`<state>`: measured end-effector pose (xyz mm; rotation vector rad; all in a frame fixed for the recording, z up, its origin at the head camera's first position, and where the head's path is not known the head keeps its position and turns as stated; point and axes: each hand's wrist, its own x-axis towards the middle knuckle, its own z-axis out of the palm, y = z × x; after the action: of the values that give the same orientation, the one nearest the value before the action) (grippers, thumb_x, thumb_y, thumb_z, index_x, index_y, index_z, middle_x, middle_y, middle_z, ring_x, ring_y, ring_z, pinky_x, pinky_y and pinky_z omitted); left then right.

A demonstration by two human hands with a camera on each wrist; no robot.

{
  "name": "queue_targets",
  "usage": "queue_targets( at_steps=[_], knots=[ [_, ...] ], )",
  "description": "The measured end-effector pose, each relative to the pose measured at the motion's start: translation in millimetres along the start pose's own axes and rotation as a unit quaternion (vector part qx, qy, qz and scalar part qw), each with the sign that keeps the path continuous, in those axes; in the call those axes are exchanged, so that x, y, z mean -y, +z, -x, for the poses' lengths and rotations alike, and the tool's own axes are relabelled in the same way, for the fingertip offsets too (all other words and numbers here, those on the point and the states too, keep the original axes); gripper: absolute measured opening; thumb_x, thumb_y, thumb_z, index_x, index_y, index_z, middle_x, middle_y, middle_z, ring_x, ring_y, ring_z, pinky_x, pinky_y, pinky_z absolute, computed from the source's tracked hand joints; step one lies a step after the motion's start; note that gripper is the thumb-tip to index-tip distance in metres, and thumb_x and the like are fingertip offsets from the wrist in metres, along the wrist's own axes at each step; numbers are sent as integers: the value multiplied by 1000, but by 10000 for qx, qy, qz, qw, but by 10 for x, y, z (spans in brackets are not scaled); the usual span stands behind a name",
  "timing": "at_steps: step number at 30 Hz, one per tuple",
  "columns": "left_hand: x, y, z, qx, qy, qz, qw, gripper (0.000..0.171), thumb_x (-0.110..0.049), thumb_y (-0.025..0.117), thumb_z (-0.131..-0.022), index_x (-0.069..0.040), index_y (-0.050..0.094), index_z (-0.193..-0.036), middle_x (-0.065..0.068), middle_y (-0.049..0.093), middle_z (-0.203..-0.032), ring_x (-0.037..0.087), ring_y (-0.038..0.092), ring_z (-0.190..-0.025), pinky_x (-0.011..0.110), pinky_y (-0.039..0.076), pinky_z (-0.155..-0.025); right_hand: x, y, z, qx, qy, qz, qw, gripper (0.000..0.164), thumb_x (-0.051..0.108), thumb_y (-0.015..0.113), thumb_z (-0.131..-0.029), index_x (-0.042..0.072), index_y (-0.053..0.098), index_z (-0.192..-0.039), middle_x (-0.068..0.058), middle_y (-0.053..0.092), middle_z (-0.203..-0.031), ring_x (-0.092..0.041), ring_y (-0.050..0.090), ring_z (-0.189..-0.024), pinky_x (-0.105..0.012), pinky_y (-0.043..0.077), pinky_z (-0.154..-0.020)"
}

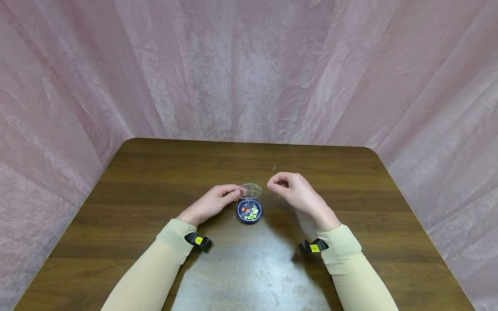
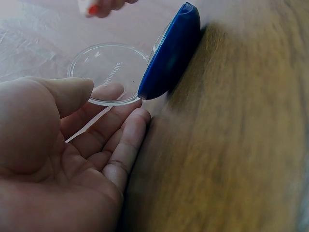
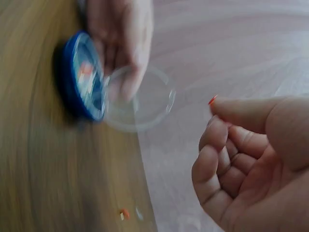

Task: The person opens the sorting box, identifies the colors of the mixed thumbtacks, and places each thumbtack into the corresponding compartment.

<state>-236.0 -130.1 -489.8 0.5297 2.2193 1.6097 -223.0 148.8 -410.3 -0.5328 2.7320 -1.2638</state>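
A round blue pill case (image 1: 249,222) sits on the table with its clear lid (image 1: 253,190) raised on the far side. Dividers split its inside; a few red pieces (image 1: 244,209) lie in the left section, several yellow-green pieces (image 1: 251,215) in the others. My left hand (image 1: 212,203) pinches the lid's edge between thumb and fingers, seen closely in the left wrist view. To the right of the lid, above the table, my right hand (image 1: 298,194) pinches a tiny orange-red piece (image 3: 212,99) between thumb and index fingertip, its other fingers curled.
On the wooden table (image 1: 155,172), the right wrist view shows a small orange piece (image 3: 124,213) and a clear bit (image 3: 139,214) beside it. A pink curtain (image 1: 249,77) hangs behind the table's far edge and along its sides.
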Motion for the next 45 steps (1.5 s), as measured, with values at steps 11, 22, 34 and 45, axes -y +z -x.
queue_targets(
  at_steps=[11, 22, 34, 45],
  knots=[
    [65, 9, -58, 45, 183, 67, 9998, 34, -38, 52, -104, -20, 67, -129, -3, 66, -126, 11, 58, -121, 30, 43, -104, 268, 23, 133, 1224, -185, -4102, 9036, 14, 17, 62, -99, 4, 65, -102, -1, 54, -75, -14, 51, -70, -25, 42, -66],
    [45, 6, -53, -34, 89, 43, 9999, 32, -34, 52, -104, -20, 68, -128, -5, 66, -126, 11, 57, -122, 29, 43, -103, 507, -49, 263, 2513, -1020, -5747, 7721, 21, 14, 43, -107, 8, 54, -89, -1, 38, -79, -15, 32, -68, -29, 27, -69],
    [31, 7, -53, -63, 89, 69, 9999, 32, -32, 52, -105, -18, 68, -129, -4, 66, -126, 11, 58, -121, 28, 43, -103, 550, -53, 282, 2623, -1204, -5936, 7512, 23, 13, 41, -107, 8, 53, -88, 0, 39, -80, -14, 31, -68, -28, 26, -69],
    [54, 10, -79, 68, 283, 91, 9995, 30, -36, 51, -104, -24, 68, -127, -8, 65, -127, 9, 55, -124, 28, 42, -104, 311, 234, 92, 934, -731, -1067, 9872, 16, 28, 68, -95, 13, 72, -98, 4, 66, -88, -11, 60, -82, -28, 51, -74]
  ],
)
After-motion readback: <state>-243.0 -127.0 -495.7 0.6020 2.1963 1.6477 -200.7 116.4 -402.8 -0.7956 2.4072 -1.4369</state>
